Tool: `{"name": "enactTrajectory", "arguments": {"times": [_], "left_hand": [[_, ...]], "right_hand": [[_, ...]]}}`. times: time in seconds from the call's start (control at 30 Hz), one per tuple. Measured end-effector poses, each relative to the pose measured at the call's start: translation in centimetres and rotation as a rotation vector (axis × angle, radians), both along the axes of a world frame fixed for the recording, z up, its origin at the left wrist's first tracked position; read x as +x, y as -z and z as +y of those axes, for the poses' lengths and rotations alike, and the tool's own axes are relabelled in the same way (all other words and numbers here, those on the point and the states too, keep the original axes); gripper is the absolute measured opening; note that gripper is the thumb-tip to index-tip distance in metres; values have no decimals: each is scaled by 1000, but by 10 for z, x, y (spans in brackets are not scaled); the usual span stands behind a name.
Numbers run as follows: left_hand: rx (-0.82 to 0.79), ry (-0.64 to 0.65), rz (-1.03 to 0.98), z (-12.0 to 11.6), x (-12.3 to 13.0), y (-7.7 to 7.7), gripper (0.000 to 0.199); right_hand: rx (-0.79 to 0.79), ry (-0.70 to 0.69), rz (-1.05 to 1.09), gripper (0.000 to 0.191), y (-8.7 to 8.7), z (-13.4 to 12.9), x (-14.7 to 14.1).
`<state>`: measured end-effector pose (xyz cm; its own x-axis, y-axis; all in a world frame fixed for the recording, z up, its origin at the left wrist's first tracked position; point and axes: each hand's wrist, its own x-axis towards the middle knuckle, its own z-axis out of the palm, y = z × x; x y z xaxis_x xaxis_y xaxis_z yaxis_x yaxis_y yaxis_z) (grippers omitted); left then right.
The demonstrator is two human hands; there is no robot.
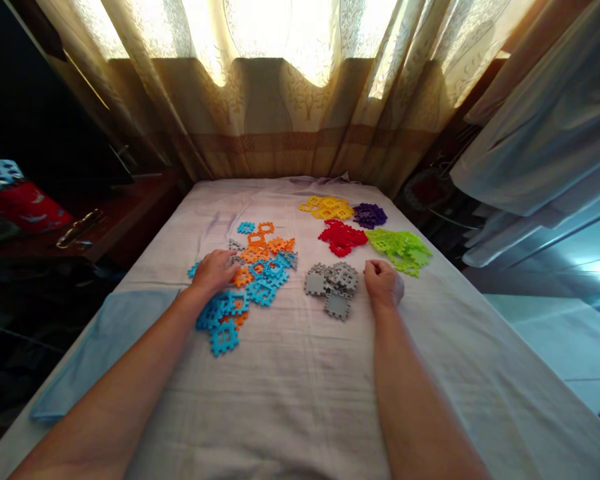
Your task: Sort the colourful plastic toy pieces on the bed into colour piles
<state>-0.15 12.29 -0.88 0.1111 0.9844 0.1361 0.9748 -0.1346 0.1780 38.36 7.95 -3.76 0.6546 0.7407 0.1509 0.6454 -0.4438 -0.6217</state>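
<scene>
My left hand (pixel 217 271) rests at the left side of a mixed pile of flat interlocking plastic tiles, its fingers stretched over the pile's edge. Close by its fingertips lie a grey tile (pixel 236 245) and orange tiles (pixel 256 253). Blue tiles (pixel 261 291) spread through the pile, with more below the hand. My right hand (pixel 384 283) is closed in a fist on the cloth, and nothing shows in it. Just left of that fist is a heap of grey tiles (pixel 338 305). Part of the pile under my left hand is hidden.
Yellow tiles (pixel 327 207), purple tiles (pixel 370 215), red tiles (pixel 342 237) and lime green tiles (pixel 404 251) lie in separate heaps at the back right. A folded blue cloth (pixel 115 333) lies on the left of the white-covered table (pixel 290 400). Curtains (pixel 280 113) hang behind.
</scene>
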Motion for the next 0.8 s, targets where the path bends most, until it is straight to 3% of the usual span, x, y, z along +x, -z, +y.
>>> {"name": "enactTrajectory", "arguments": {"times": [0.17, 0.43, 0.8], "left_hand": [[-83, -12, 157, 4, -2, -4, 48], [-175, -6, 303, 9, 7, -23, 47], [-210, -23, 336, 10, 2, -33, 38]], "right_hand": [[13, -1, -2, 27, 0, -1, 0], [19, -6, -4, 27, 2, 0, 1], [4, -18, 9, 26, -1, -1, -1]]}}
